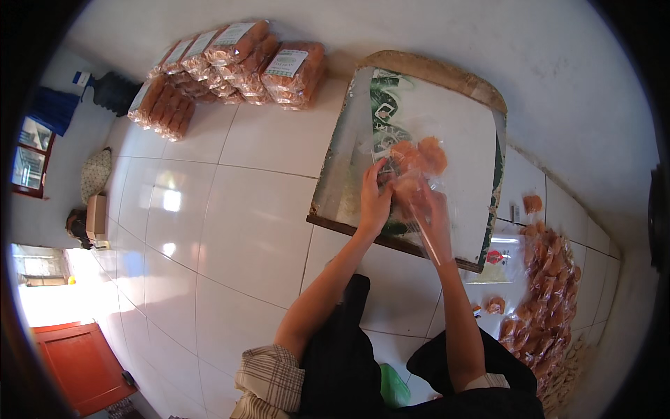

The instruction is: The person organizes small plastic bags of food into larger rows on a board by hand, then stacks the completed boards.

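Observation:
Over the low white-topped table (pixel 466 157), my right hand (pixel 437 220) is inside a clear plastic bag (pixel 445 235), its fingers around part of the orange-brown food pieces (pixel 416 157). The pieces lie in clear wrapping in front of both hands. My left hand (pixel 378 196) is at the bag's left side, thumb and fingers curved against the plastic; its fingertips touch the wrapping beside the pieces. The plastic and the blur hide just how the right fingers hold the pieces.
Stacked packs of orange-brown food (pixel 293 73) with labels stand by the wall. To the right, a long heap of wrapped pieces (pixel 549 283) lies on the tiled floor, near a printed clear plastic bag stack (pixel 497 262). A green object (pixel 393 386) is between my legs.

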`<state>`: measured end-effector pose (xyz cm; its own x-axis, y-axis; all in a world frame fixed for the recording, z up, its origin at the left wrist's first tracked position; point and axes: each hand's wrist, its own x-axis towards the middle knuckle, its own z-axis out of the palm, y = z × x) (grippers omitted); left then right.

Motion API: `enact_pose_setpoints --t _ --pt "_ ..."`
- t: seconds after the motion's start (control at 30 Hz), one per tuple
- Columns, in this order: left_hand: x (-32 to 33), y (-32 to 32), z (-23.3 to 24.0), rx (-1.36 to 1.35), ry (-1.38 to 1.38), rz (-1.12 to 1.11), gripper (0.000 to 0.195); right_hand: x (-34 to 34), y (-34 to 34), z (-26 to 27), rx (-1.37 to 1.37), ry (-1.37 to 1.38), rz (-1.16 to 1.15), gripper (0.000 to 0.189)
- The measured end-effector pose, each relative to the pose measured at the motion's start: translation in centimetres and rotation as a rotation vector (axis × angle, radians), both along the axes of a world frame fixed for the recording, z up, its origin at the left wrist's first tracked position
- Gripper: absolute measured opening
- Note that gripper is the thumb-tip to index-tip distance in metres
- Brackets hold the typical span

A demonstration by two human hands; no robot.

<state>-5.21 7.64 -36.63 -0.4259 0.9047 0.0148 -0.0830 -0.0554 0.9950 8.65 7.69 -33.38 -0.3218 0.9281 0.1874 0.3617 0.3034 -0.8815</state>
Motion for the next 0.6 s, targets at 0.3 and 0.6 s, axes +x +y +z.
enact_pose_setpoints --t 0.3,0.6 --pt "-0.4 -0.3 0.7 -0.035 -0.105 -0.172 0.070 -0.3 3.4 -1.4 -0.320 0.305 -0.071 0.053" --pt "-0.8 -0.6 1.7 -0.023 -0.088 -0.260 0.076 -1.5 4.1 0.1 -0.072 0.119 -0.135 0.041"
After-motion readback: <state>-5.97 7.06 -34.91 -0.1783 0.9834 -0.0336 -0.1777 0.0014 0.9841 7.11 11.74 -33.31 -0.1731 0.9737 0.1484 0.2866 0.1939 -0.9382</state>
